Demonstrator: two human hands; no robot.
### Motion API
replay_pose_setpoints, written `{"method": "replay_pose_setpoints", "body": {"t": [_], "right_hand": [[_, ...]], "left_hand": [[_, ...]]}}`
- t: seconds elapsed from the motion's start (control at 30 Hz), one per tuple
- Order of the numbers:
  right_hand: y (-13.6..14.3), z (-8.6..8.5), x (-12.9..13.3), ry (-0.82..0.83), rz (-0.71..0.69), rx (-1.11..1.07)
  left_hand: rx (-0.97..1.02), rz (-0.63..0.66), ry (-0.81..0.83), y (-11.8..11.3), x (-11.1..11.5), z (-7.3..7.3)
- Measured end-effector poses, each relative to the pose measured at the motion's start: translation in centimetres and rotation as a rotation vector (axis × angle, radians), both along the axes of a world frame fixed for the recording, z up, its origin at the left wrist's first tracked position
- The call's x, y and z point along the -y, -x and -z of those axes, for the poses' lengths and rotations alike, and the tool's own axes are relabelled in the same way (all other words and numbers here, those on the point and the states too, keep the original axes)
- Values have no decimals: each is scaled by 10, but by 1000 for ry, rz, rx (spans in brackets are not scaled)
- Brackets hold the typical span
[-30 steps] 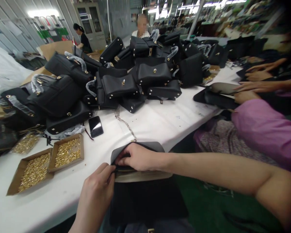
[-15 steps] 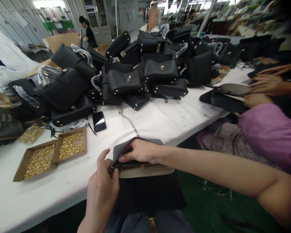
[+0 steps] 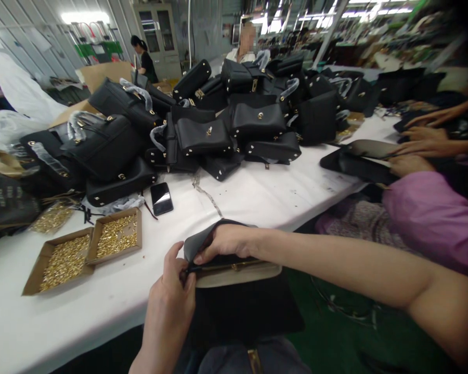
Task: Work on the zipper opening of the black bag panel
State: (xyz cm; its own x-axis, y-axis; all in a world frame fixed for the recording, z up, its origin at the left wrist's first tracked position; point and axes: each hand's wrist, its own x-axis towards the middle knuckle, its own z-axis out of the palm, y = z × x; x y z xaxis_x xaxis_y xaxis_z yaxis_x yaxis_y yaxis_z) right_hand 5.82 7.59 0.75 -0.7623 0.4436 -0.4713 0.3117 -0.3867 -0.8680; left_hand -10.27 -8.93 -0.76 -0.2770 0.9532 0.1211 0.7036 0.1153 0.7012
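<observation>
A black handbag [image 3: 253, 306] rests against the table's near edge and over my lap, its mouth open toward me with a pale lining edge and a grey inner panel showing. My left hand [image 3: 171, 291] pinches the bag's left corner between thumb and fingers. Reaching in from the right, my right hand [image 3: 228, 243] has its fingers inside the bag's mouth, the thumb pressed close to that same corner. Several of its fingertips are hidden by the bag. Any small part between the hands is too hidden to make out.
Two cardboard trays [image 3: 89, 235] of small gold fittings stand at the left, beside a clear bag of fittings [image 3: 52, 218]. A phone [image 3: 161, 199] lies behind them. Black handbags [image 3: 203, 136] are piled along the white table [image 3: 257, 195]. At right, a co-worker's hands [image 3: 421, 143] handle another bag.
The whole view has shifted slightly, so things sit a little lower. Both hands keep their hold at the bag's left corner, with only slight motion.
</observation>
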Motion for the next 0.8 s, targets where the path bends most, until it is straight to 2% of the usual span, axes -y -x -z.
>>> {"method": "replay_pose_setpoints", "body": {"t": [0.17,0.5,0.8], "right_hand": [[2,6,-1,23,-16,10],[6,-2,-6,-38,-81,140],[4,-1,-6,-44,-144,76]], "left_hand": [[7,-17,-1,-1,1,3],[43,10,-34,5,8,16],[48,-7,-71,0,9,10]]}}
